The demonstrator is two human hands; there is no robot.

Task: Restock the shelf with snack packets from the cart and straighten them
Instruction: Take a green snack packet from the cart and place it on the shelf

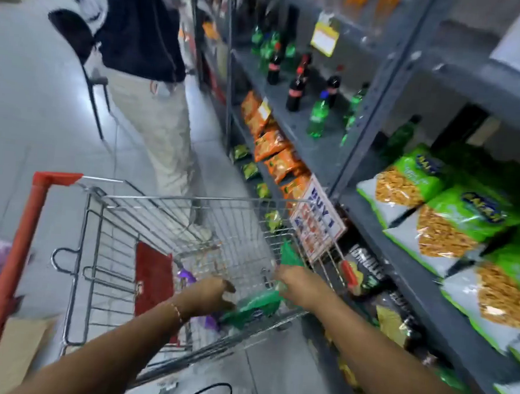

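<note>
Blurred green packet [251, 305] hides both hands' fingertips inside cart [165, 203].

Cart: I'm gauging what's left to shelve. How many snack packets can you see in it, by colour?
Green packets: 2
Purple packets: 2, partly hidden
Total: 4

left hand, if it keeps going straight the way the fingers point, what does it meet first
The left hand points right, into the cart, with its fingertips at the green packet that the right hand grips from the other side. It would likely press into that packet first, though blur hides the exact contact.
</note>
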